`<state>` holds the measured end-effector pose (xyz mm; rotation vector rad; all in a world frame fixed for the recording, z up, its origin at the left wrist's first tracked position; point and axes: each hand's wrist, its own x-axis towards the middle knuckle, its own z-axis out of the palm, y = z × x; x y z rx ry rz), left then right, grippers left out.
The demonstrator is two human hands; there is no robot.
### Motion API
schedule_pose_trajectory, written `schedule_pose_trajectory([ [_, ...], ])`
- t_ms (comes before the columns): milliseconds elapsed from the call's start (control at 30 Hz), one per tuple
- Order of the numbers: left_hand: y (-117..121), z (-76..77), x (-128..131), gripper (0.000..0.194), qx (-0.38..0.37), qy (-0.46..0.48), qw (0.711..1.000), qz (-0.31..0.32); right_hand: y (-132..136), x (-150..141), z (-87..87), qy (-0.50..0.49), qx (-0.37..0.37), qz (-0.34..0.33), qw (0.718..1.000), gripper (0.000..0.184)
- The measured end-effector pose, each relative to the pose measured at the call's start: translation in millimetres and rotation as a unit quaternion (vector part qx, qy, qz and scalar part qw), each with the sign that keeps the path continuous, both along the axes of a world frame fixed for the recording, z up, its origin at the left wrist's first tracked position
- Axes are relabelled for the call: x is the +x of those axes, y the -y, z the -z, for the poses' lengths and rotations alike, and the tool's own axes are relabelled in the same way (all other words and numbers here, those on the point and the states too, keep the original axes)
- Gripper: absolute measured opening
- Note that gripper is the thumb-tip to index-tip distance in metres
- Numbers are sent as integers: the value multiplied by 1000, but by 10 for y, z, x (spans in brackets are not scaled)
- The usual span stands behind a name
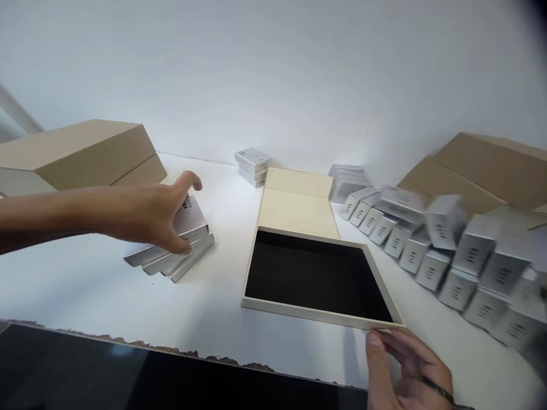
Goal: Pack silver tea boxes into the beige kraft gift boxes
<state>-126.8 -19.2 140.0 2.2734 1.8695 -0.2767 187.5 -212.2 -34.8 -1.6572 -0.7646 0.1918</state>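
My left hand [149, 219] is over a slanted stack of thin silver boxes [196, 256] on the left. Its thumb lies along the near side of the top box, and the other fingers reach over the far side, spread apart. In the middle stands a cream flip-lid box [314, 323] with a black interior, its lid [299, 208] laid back away from me. At the box's near right corner, the thumb and fingers of my right hand [410, 367] close on the edge. A dark band circles that wrist.
Several silver boxes [433, 270] line the right side, some piled on others. A small silver stack [253, 165] and more silver packs [348, 179] are at the back. Brown cartons stand left [98, 154] and right [478, 171]. The table's front edge [171, 348] is chipped.
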Motion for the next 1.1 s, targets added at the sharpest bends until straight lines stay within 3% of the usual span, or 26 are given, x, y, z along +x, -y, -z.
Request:
schedule_pose_trajectory([
  [133,-29,68,-67,118,-8,-4,1000,-26,14,31,29,10,-1,-11,1000,45],
  [333,67,155,-59,111,2,2,1000,-21,26,-18,28,40,-28,0,999,46],
  [467,105,-59,145,94,16,-15,999,24,29,-26,42,53,-4,-7,999,46],
  [600,176,-415,644,84,33,-29,996,76,14,-49,55,75,14,-4,997,44],
  [733,280,-537,1233,99,-32,0,981,191,9,-69,56,81,23,-10,996,43],
  [833,319,-409,1540,111,-103,27,959,262,14,-75,65,82,25,-16,996,40],
  [900,328,-260,1660,112,-112,27,949,294,14,-80,77,96,29,-12,995,38],
  [1100,353,198,1755,84,-108,-104,929,339,-17,-104,137,135,35,17,990,34],
])
